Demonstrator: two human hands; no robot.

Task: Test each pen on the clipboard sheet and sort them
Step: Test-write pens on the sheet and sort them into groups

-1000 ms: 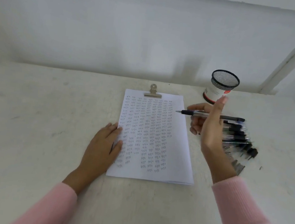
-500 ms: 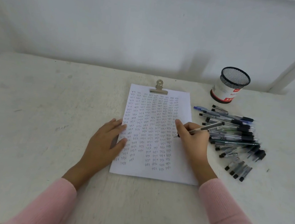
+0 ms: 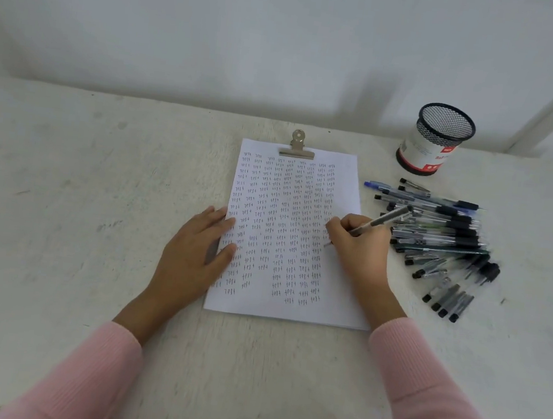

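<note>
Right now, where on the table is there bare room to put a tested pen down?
Bare table lies left of the left hand and between the sheet and the near edge. Right of the sheet is crowded: pen pile and cup.

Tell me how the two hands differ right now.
The left hand lies flat with straight fingers; the right hand curls round a pen. The left hand rests on the left edge of the sheet; the right hand sits on its right side. Both come from pink sleeves.
</note>
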